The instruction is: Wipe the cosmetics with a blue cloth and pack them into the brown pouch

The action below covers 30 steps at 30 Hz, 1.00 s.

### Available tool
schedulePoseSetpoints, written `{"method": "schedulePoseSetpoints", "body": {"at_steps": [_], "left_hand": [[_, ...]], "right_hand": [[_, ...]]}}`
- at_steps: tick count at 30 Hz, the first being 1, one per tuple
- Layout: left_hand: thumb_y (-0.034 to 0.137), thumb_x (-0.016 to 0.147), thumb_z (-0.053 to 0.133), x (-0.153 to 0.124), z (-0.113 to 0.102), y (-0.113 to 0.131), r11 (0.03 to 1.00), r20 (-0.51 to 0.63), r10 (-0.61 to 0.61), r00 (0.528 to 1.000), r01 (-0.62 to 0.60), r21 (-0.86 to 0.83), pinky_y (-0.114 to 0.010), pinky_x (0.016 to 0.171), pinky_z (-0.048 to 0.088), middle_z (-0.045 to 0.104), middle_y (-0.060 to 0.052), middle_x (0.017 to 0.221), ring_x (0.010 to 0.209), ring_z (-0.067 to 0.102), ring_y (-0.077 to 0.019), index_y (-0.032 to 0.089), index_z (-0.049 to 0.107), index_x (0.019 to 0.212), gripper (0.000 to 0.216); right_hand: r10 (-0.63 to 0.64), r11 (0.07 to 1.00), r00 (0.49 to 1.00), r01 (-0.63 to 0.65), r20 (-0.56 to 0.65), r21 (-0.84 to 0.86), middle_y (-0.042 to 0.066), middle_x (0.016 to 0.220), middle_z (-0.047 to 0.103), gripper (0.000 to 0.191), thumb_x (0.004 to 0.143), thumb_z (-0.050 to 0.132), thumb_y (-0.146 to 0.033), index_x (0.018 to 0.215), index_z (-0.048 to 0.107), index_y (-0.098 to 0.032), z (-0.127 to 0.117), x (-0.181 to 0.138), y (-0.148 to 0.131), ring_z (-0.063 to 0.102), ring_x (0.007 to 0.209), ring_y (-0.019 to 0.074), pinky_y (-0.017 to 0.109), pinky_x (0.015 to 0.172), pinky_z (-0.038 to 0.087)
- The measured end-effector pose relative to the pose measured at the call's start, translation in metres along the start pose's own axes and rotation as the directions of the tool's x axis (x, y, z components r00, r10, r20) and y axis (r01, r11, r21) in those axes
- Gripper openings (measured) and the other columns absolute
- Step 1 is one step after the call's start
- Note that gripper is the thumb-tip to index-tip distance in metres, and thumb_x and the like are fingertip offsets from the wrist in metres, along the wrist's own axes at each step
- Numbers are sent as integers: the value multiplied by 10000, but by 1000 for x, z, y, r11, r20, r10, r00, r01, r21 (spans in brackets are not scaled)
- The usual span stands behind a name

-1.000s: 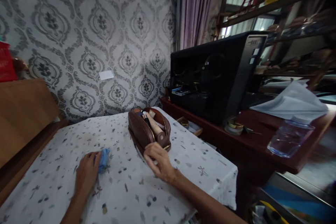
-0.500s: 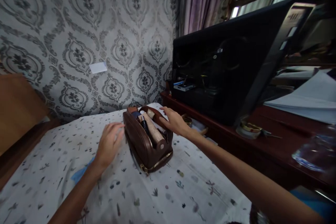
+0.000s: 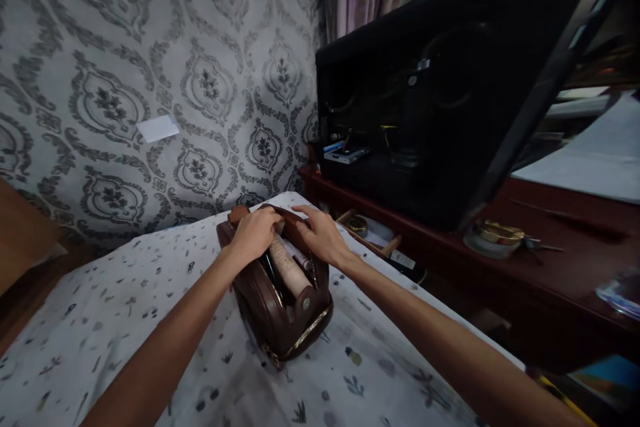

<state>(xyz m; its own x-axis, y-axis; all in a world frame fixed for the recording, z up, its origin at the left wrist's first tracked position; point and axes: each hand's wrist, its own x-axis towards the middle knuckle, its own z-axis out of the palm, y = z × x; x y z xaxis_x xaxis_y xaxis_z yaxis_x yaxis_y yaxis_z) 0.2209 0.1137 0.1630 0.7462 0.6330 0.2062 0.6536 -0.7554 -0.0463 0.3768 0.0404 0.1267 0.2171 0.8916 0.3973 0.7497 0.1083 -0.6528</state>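
A brown leather toiletry bag sits unzipped on the patterned white bedsheet, its gold zip showing at the near end. Inside lie a pale beige tube-shaped item, a slim black item beside it and a pinkish item. My left hand dips into the far part of the opening with its fingers curled; what they close on is hidden. At the bag's right side, my right hand grips the edge, thumb toward the inside and fingers along the far side.
A large black screen stands on a dark red desk to the right. An open drawer holds a roll of tape. Another tape roll and keys lie on the desk. A brown box is at left.
My left hand has moved from beside the bag, up and right into its opening. My right hand stays at the right edge. The view has shifted closer.
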Motion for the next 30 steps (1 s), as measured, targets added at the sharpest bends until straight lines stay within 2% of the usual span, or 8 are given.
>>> {"method": "schedulePoseSetpoints", "body": {"at_steps": [3, 8, 13, 18, 22, 26, 28, 30], "left_hand": [[21, 845, 433, -1, -6, 2, 992, 29, 51, 998, -54, 110, -350, 923, 507, 725, -68, 1102, 1048, 675, -244, 240, 712, 1134, 457], [43, 869, 434, 4, -6, 6, 977, 34, 73, 997, -78, 198, -380, 868, 530, 720, -111, 1010, 968, 681, -267, 207, 715, 1054, 374], [26, 862, 410, 0, -2, 2, 981, -60, 106, 992, -95, 167, -367, 855, 538, 672, -115, 1050, 1093, 611, -280, 212, 711, 960, 367], [11, 834, 434, 0, -6, 4, 972, 29, 65, 997, -70, 224, -341, 811, 530, 700, -85, 1000, 970, 666, -251, 225, 700, 1051, 404], [49, 834, 440, 5, -7, 1, 972, 31, 60, 998, -66, 227, -352, 821, 526, 716, -92, 1036, 990, 676, -265, 203, 713, 1020, 365], [122, 874, 451, 3, -12, -13, 1000, -25, 8, 1000, -8, 8, -332, 853, 519, 745, -55, 1003, 955, 687, -233, 220, 730, 974, 313], [193, 906, 460, -9, -17, -22, 978, -120, -48, 992, 22, -206, -315, 856, 525, 755, -36, 1000, 947, 690, -214, 221, 722, 1008, 283], [293, 945, 456, -29, -17, -29, 924, -273, -143, 951, 29, -381, -318, 907, 523, 742, -46, 1077, 1018, 677, -211, 206, 698, 1074, 288]], "right_hand": [[8, 996, 999, -5, -36, 86, 79, 906, 741, 437, 863, 520, -141, 1277, 657, -140, 1, 0, 5, 638, 754, 199, 303, 770, 465], [-16, 987, 998, 25, -54, 159, 31, 756, 701, 439, 859, 506, -191, 1271, 656, -157, 5, -1, 11, 583, 658, 184, 305, 711, 448], [-22, 986, 999, 27, -32, 162, 43, 817, 724, 420, 842, 515, -188, 1229, 676, -159, 3, -1, 10, 594, 685, 188, 312, 734, 452], [8, 991, 999, -13, 31, 134, 54, 829, 730, 388, 879, 524, -209, 1228, 684, -148, -3, -3, 2, 618, 700, 201, 315, 734, 439], [-9, 996, 997, 2, 79, 92, 49, 785, 726, 356, 890, 544, -240, 1201, 691, -148, -3, -3, -2, 638, 711, 207, 310, 713, 436], [-100, 972, 984, 64, 149, 228, 78, 993, 746, 308, 901, 549, -255, 1162, 676, -153, 6, 4, 0, 669, 878, 209, 309, 796, 476], [-118, 932, 977, 48, 176, 360, 80, 1097, 729, 314, 914, 561, -288, 1186, 645, -156, 11, 8, 2, 665, 971, 207, 325, 870, 490], [-105, 875, 971, -11, 213, 484, 83, 1191, 702, 366, 928, 578, -349, 1241, 609, -161, 15, 10, 4, 649, 1075, 211, 353, 965, 482]]}}
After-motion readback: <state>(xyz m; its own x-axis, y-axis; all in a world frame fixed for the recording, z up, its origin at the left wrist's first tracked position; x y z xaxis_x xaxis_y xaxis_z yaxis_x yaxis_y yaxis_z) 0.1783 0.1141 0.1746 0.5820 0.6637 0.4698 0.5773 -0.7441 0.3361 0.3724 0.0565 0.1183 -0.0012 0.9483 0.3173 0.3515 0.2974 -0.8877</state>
